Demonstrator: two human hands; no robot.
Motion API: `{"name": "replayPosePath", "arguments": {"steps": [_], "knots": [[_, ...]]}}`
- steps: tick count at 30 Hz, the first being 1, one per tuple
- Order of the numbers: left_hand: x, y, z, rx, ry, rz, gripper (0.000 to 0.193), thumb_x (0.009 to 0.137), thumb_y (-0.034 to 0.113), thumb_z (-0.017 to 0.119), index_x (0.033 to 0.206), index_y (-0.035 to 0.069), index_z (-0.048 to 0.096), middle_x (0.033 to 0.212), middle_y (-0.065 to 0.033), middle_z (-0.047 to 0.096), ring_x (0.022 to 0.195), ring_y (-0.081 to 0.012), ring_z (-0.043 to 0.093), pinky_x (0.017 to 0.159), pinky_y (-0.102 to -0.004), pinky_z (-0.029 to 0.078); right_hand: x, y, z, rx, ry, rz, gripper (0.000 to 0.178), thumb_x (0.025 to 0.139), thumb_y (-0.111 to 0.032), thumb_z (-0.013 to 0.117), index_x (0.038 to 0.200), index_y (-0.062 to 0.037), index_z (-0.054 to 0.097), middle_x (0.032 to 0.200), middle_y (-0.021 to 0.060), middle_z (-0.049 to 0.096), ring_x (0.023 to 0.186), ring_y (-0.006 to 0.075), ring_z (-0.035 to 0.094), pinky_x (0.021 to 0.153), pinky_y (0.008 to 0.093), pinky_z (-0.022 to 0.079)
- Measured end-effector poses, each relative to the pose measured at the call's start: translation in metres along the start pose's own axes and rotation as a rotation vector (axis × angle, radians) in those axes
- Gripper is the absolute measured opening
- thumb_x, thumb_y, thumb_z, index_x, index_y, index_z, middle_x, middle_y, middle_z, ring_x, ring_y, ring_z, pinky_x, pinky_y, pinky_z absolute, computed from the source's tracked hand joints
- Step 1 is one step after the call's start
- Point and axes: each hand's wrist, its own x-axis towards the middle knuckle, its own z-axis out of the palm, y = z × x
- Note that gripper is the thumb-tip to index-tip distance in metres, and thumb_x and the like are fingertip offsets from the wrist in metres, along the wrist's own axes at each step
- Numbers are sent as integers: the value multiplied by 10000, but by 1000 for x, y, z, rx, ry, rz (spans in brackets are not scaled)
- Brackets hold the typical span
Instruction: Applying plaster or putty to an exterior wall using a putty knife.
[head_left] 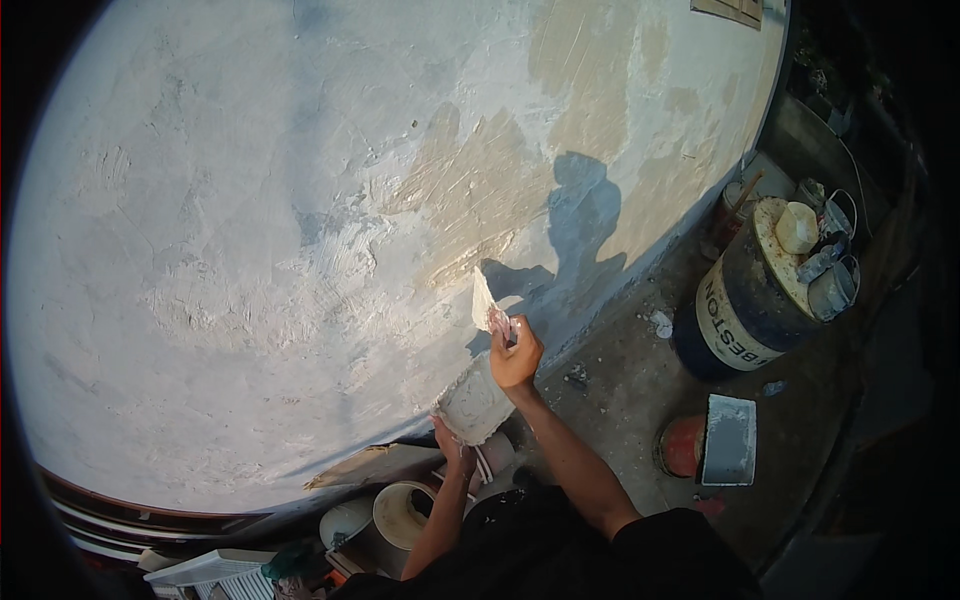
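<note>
My right hand [517, 355] is closed round the handle of a putty knife [486, 303], whose blade is coated in pale, wet-looking putty and points up toward the wall. Below it, my left hand [455, 442] grips the near edge of a shallow putty tray [476, 402] smeared with pale grey putty. Both hands are in front of a large rough wall [250, 220], coated in white and grey with beige patches near the middle and upper right. I cannot tell whether the blade touches the wall. My shadow falls on the wall just beyond the knife.
At the right stands a dark blue drum [715, 305] with a cream band, topped by a pale tub [797, 228] and dirty cans. Nearer is a red bucket [682, 447] beside a grey rectangular lid or tray [730, 440]. A cream bucket [398, 515] stands by my left forearm.
</note>
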Motion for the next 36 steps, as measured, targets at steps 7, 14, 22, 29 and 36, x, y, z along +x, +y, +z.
{"name": "replayPosePath", "arguments": {"steps": [7, 14, 22, 29, 36], "knots": [[-9, 2, 2, 27, 3, 8, 677, 973, 564, 245, 1394, 41, 331, 1369, -132, 448, 1228, -279, 481, 1029, -414, 390, 80, 36, -8, 158, 326, 66, 222, 811, -4, 631, 1028, 31, 600, 890, 154, 676, 824, 280, 666, 715, 352, 501], [-17, 7, 5, 100, 57, 38, 649, 979, 549, 262, 1367, 40, 367, 1336, -124, 475, 1188, -270, 509, 1008, -394, 406, 48, 16, 37, 202, 108, -110, 147, 793, 1, 666, 929, 42, 628, 868, 154, 664, 737, 245, 654, 641, 314, 506], [-12, -4, -18, 55, 115, 93, 607, 992, 511, 274, 1301, 7, 415, 1258, -119, 527, 1115, -227, 554, 972, -360, 426, -12, -56, 79, 221, -116, -417, 309, 684, 54, 665, 988, 21, 616, 974, 170, 639, 893, 353, 602, 771, 409, 497], [-18, 0, -24, -77, 115, 8, 585, 993, 501, 289, 1282, 13, 433, 1240, -114, 539, 1125, -224, 545, 984, -362, 414, -23, -54, 58, 187, -69, -413, 193, 728, 66, 642, 910, 29, 589, 910, 174, 626, 832, 342, 616, 711, 381, 502], [-16, -1, -20, 79, 97, 41, 649, 985, 536, 264, 1368, 21, 365, 1329, -125, 484, 1177, -269, 517, 1002, -371, 405, 27, 15, 7, 578, -110, 39, 106, 823, 37, 628, 920, 19, 589, 909, 100, 662, 785, 178, 645, 711, 276, 496]]}}
